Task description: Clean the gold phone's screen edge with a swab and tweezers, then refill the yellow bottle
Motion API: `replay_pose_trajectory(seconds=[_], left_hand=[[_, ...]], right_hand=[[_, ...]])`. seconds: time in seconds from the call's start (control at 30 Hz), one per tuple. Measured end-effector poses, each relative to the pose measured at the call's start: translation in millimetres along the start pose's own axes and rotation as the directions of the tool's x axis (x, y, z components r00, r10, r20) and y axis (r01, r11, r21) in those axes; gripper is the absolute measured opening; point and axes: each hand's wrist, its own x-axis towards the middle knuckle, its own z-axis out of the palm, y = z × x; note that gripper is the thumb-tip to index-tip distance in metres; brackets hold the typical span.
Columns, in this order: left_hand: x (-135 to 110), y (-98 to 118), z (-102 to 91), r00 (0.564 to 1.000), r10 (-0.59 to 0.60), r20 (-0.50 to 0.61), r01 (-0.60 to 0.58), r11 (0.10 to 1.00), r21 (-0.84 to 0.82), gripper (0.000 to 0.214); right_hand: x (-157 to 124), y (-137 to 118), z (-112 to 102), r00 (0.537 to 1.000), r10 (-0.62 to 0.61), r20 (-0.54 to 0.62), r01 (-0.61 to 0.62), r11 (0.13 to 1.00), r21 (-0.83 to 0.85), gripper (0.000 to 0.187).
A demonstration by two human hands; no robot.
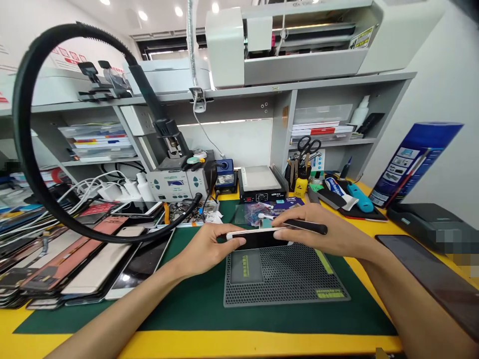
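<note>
A smartphone (258, 238) with a dark screen and a light frame is held on edge above the grey honeycomb work mat (284, 279). My left hand (204, 249) grips its left end, fingers curled round the frame. My right hand (318, 230) holds its right end and top edge, and also keeps a thin black tool (309, 227) between its fingers, lying along the phone's top. The mat rests on a dark green desk pad (194, 304).
Several phones and screens (75, 264) are stacked at the left. A thick black hose (28, 149) loops over them from a rework station (175, 183). A heating plate (262, 183), tool holder with scissors (305, 164), blue box (415, 162) and dark tablet (430, 279) stand behind and right.
</note>
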Motion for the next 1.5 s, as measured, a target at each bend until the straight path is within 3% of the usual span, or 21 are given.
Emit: replay_pose_trajectory(seconds=[0.1,0.17,0.3,0.4,0.5,0.63,0.77,0.93,1.03,1.2,1.4,1.5], left_hand=[[-0.3,-3.7,1.6,1.0,-0.026,0.005,0.027,0.999,-0.046,0.03],[-0.4,-5.5,1.9,0.999,-0.036,0.011,0.037,0.997,-0.073,0.03],[-2.4,-7.3,-3.5,0.999,-0.022,-0.037,0.019,0.998,-0.061,0.029],[-5.1,-8.4,-13.4,0.983,-0.016,-0.182,0.018,1.0,0.008,0.028],[-7.5,-9.9,-22.8,0.956,-0.028,-0.292,0.048,0.997,0.06,0.031],[-8.8,-14.6,-27.2,0.955,-0.048,-0.292,0.082,0.991,0.105,0.03],[-8.4,-19.6,-24.1,0.969,-0.067,-0.238,0.095,0.989,0.111,0.029],[-6.3,-16.9,-13.6,0.983,-0.06,-0.174,0.076,0.993,0.088,0.026],[-4.1,-14.2,-5.8,0.992,-0.049,-0.115,0.056,0.997,0.061,0.023],[-2.0,-15.4,-2.1,0.993,-0.028,-0.114,0.034,0.998,0.051,0.02],[1.5,-19.4,-12.4,0.96,-0.043,-0.276,0.059,0.997,0.049,0.022],[2.9,-19.9,-15.9,0.954,-0.051,-0.296,0.063,0.998,0.032,0.024]], right_hand=[[2.0,-0.8,-5.7,0.985,0.102,-0.136,-0.097,0.994,0.043,0.026],[3.5,1.0,-8.5,0.951,0.17,-0.257,-0.148,0.984,0.102,0.027],[5.7,7.9,-10.1,0.845,0.292,-0.448,-0.173,0.942,0.288,0.026],[7.5,10.9,-11.0,0.747,0.368,-0.554,-0.126,0.897,0.424,0.023],[8.8,11.7,-15.0,0.66,0.447,-0.604,-0.042,0.824,0.565,0.017],[7.3,13.9,-23.7,0.582,0.567,-0.584,0.038,0.698,0.715,0.003],[5.4,17.0,-28.9,0.599,0.625,-0.501,-0.011,0.632,0.775,0.015],[7.3,18.4,-24.6,0.61,0.647,-0.458,-0.067,0.618,0.783,0.013],[9.4,17.8,-20.5,0.639,0.649,-0.412,-0.102,0.603,0.791,0.013],[12.8,17.1,-17.2,0.664,0.651,-0.367,-0.102,0.565,0.819,0.013],[13.3,21.0,-17.9,0.61,0.693,-0.384,-0.057,0.522,0.851,0.018],[13.7,21.7,-19.7,0.572,0.718,-0.397,-0.024,0.498,0.867,0.015]])
